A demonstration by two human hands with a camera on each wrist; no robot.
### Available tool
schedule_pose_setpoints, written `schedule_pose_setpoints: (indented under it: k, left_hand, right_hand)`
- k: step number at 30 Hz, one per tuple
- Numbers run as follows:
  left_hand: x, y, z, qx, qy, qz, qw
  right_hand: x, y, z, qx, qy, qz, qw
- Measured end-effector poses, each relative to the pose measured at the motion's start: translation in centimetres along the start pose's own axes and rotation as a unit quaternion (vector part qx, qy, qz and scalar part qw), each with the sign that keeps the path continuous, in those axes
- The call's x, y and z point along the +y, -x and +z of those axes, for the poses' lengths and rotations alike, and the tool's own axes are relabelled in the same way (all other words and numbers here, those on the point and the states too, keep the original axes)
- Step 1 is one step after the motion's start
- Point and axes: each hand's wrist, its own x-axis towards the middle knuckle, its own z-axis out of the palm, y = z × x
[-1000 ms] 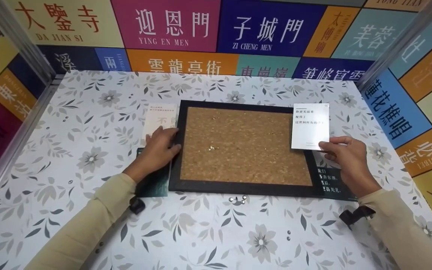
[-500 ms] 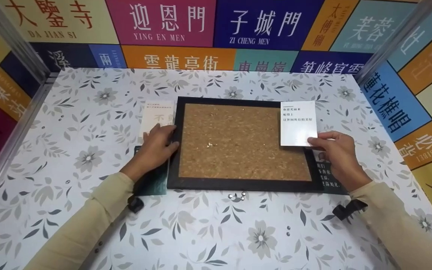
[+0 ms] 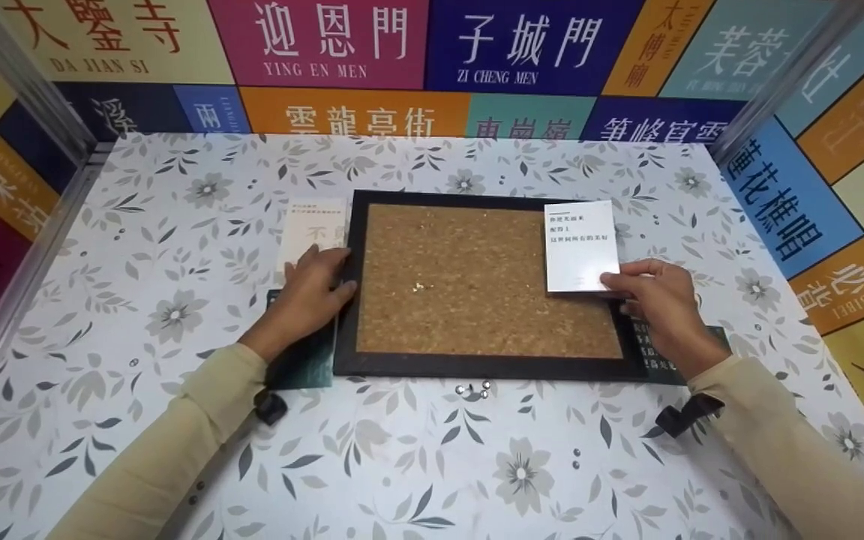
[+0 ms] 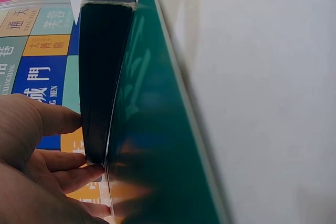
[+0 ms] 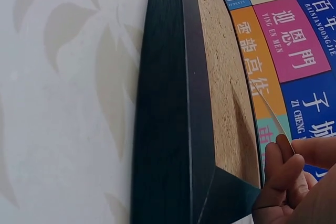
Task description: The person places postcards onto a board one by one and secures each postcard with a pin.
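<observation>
Nearest, tan sleeves (image 3: pixel 154 442) come in from both lower corners; next, a few silver tacks (image 3: pixel 485 390) on the patterned table (image 3: pixel 312 495), just off the near edge of the black-framed corkboard (image 3: pixel 477 315). Dark cards lie by its sides: L one (image 3: pixel 312 367) partly under the L forearm, R one (image 3: pixel 653 356) near the R wrist. L hand (image 3: pixel 310 289) rests w/ thumb & fingertips touching the board's L edge, not visibly clamped. R hand (image 3: pixel 657 296) pinches a white card (image 3: pixel 580 244) btwn thumb & fingers at its lower R corner, over the board's upper R part; R wrist view shows it tilted up off the cork. Step in hand: prob. positioning the card. Next move likely calls for lowering it flat & square, then tacking. Farther, a pale card (image 3: pixel 316 217) beyond the L hand; back, a lettered wall (image 3: pixel 342 41).
</observation>
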Motion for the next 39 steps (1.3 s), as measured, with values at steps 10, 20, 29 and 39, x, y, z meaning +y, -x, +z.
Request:
schedule_pose_setpoints:
  k: [10,20,29,39]
  left_hand:
    - [0.1,0.0,0.0,0.001,-0.005,-0.01,0.9999]
    - [0.2,0.1,-0.1,0.004,0.002,-0.002,1.0]
    - [0.1,0.2,0.0,0.008,0.008,0.004,0.9999]
    - [0.1,0.2,-0.1,0.005,0.013,0.006,0.9999]
  right_hand:
    - [-0.1,0.2,1.3,-0.023,-0.012,-0.006,0.9997]
    - [-0.3,0.5,2.9,-0.05,-0.008,-0.011,0.9986]
    - [-0.2,0.8,3.9,-0.067,-0.021,-0.01,0.9975]
    - [-0.3,0.9,5.5,-0.068,-0.018,-0.008,0.9975]
